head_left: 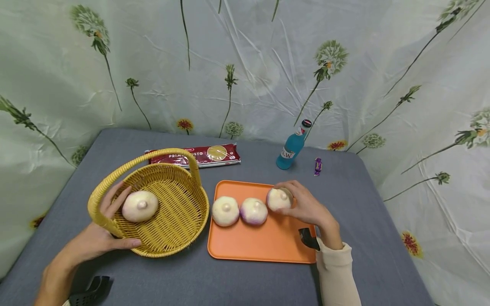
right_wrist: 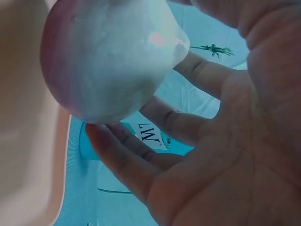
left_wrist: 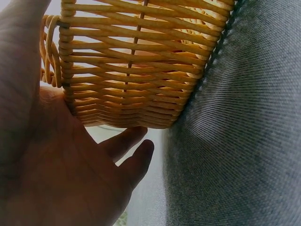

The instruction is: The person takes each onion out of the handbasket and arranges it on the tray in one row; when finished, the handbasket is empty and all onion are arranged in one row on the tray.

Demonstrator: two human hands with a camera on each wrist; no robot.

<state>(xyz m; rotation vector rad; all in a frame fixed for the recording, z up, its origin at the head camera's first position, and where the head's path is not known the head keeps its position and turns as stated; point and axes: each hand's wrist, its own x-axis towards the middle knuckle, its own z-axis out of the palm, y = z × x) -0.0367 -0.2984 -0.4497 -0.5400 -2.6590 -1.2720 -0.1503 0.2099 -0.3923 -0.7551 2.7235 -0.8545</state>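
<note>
So far one turnip [head_left: 140, 205] lies in the wicker basket [head_left: 180, 221], steadied by the left hand [head_left: 92, 240]; right hand [head_left: 306, 208] grips another at the orange tray's [head_left: 260, 246] two o'clock, two [head_left: 225, 211] waiting.

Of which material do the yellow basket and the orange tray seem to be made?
The basket looks like woven wicker or rattan, possibly plastic imitation: interlaced yellow strands show, slightly glossy. The tray seems moulded plastic: a smooth, matte, uniform orange surface with a rounded raised rim.
</note>
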